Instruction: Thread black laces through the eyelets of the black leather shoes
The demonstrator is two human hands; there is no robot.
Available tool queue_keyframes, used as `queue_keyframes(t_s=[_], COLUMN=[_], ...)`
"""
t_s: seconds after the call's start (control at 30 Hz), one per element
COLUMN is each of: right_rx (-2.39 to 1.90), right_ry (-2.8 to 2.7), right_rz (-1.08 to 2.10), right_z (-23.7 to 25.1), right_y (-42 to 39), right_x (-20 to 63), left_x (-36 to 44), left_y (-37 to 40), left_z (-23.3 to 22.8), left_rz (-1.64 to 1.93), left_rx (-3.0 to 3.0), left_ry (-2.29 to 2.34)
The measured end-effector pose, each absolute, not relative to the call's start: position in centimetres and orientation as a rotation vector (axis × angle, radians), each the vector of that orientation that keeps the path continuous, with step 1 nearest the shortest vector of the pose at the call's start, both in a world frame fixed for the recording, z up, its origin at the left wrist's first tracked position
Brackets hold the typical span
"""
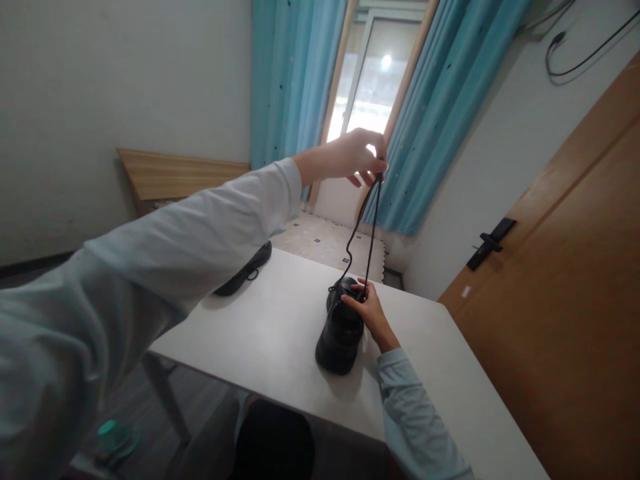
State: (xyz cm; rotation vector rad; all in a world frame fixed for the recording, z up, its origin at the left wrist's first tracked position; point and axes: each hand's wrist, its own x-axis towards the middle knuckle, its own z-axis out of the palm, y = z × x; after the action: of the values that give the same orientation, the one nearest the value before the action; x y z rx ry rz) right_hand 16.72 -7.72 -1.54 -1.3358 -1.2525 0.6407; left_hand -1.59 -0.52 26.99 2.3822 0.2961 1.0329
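Note:
A black shoe (340, 343) stands on the white table, its heel end toward me. My left hand (361, 155) is raised high above it, finger and thumb pinched on the upper end of a black shoelace (373, 233). Two strands of the lace run from that pinch down to the shoe, one fairly straight and one wavy. My right hand (367, 307) rests at the right side of the shoe's opening, with thumb and fingers closed on its upper part. A second black shoe (245, 270) lies farther left, partly covered by my left sleeve.
The white table (280, 333) spans the middle. Behind it are a bed (325, 233) with a wooden headboard (185, 175), blue curtains (300, 80) and a window. A wooden door (565, 280) stands at right. Under the table's left side, a teal object (115, 435) is on the floor.

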Motion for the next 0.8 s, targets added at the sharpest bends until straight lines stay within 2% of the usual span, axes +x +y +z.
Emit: queue_keyframes(t_s=[0.3,0.53,0.8], right_rx=[-1.323,-1.362,-1.37], right_ry=[-1.257,-1.247,-1.265], right_rz=[0.624,0.617,0.582], right_z=[-1.2,-0.8,-1.0], right_y=[-8.2,-8.6,-8.7], right_x=[16.3,16.0,16.1], left_x=[-1.7,-0.6,0.5], left_y=[-1.1,-3.0,-3.9], left_z=[30.0,31.1,31.0], left_rz=[1.096,1.304,1.247], left_rx=[2.468,2.456,2.485], left_ry=[0.226,0.262,0.362])
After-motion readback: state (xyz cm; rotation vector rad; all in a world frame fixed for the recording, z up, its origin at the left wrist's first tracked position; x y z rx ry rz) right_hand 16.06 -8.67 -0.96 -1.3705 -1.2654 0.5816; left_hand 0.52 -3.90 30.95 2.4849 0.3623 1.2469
